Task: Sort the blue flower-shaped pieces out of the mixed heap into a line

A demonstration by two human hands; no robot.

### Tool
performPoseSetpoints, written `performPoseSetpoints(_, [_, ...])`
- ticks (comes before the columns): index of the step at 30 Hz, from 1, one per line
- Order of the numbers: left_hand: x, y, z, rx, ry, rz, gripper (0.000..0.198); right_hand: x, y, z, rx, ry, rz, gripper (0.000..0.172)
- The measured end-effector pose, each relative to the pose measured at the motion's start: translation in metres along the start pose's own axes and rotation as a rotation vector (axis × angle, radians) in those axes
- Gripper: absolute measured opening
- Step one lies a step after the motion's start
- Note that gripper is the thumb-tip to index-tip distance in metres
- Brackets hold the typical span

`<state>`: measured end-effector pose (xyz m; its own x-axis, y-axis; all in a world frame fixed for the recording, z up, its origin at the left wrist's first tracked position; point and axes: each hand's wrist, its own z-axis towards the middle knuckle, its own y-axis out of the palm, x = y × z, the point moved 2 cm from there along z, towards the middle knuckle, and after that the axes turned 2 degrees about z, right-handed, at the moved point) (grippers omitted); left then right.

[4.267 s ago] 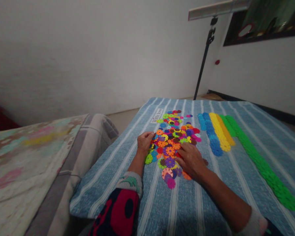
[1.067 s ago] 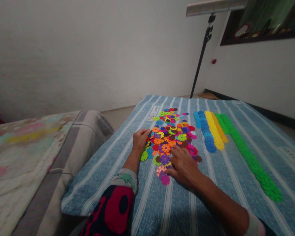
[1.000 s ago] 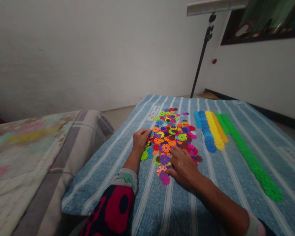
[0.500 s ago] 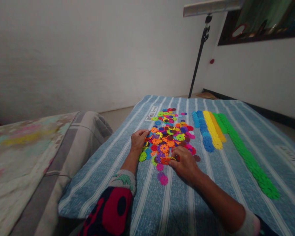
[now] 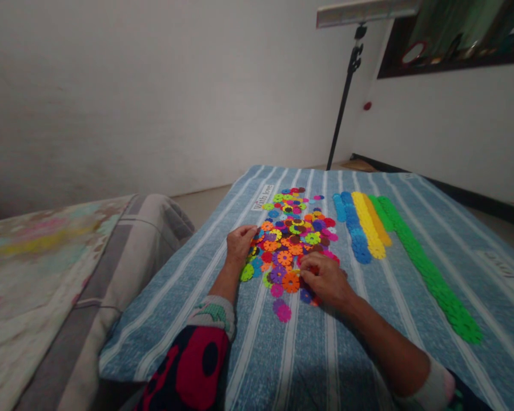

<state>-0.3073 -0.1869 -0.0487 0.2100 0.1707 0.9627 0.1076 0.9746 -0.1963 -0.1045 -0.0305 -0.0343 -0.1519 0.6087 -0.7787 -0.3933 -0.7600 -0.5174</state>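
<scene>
A loose heap of flower-shaped plastic discs in many colours lies on a blue striped cloth. My left hand rests at the heap's left edge, fingers closed together; whatever they hold, if anything, is hidden. At the heap's near right side, my right hand is closed in a pinch, a sliver of a yellow disc showing at its fingertips. Just left of those fingertips, an orange disc lies flat. Purple and orange discs show partly beneath the right hand. Two discs, pink and purple, lie nearest me.
Right of the heap, overlapping discs form rows by colour: blue, yellow, orange-yellow and a long green row. The striped cloth covers the table. A fabric-covered surface stands left; a lamp stand rises behind.
The orange disc by my right fingertips, tilted before, now lies flat. My right hand has shifted slightly, and discs beneath it now show. My left hand stays at the heap's edge.
</scene>
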Motion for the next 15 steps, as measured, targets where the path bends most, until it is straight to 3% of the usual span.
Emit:
performPoseSetpoints(3, [0.001,0.001,0.000,-0.014,0.004,-0.016,0.039,0.002,-0.010,0.004,0.085,-0.008,0.063,0.016])
performPoseSetpoints(5, [0.002,0.001,0.000,-0.015,0.007,-0.023,0.037,0.006,-0.028,0.010,0.164,-0.028,0.062,0.016])
performPoseSetpoints(8, [0.003,0.000,0.001,0.003,-0.005,-0.012,0.036,0.022,-0.072,0.016,0.273,-0.016,-0.060,0.014])
performPoseSetpoints(12, [0.004,-0.001,0.004,0.013,-0.008,0.003,0.034,0.059,-0.139,0.007,0.410,0.129,-0.327,0.015])
performPoseSetpoints(15, [0.003,-0.001,0.005,0.011,-0.002,0.002,0.034,0.086,-0.168,-0.006,0.466,0.196,-0.475,0.016])
